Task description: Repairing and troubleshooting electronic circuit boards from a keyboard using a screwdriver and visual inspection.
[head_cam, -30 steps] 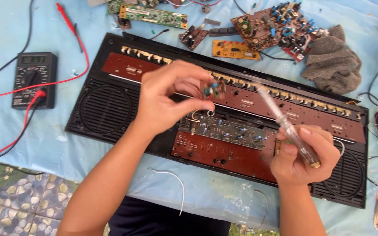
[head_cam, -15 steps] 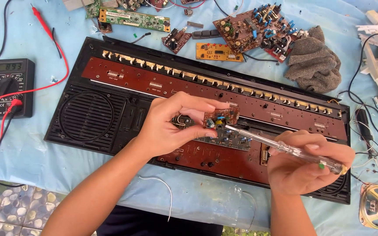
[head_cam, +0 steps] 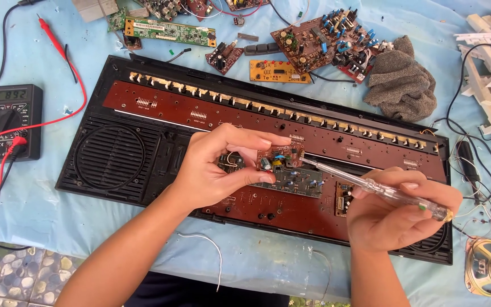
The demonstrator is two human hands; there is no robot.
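Brown small circuit board (head_cam: 279, 160) pinched left hand (head_cam: 217, 170); right hand (head_cam: 396, 213) gripping clear screwdriver (head_cam: 370, 186).

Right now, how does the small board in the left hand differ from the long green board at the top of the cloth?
The small board is brown, short and squarish, pinched in the left hand above the open black case, with the clear screwdriver in the right hand pointing at it. The long green board is a narrow strip lying flat on the blue cloth, untouched. Both are bare circuit boards.

Case (head_cam: 115, 165) black, main board (head_cam: 211, 116) red-brown. Small board (head_cam: 279, 159) brown, blue parts, probably. Meter (head_cam: 9, 122) black with red leads (head_cam: 58, 45). Rag (head_cam: 402, 82) grey. Cloth (head_cam: 41, 210) light blue. Screwdriver (head_cam: 382, 190) clear.
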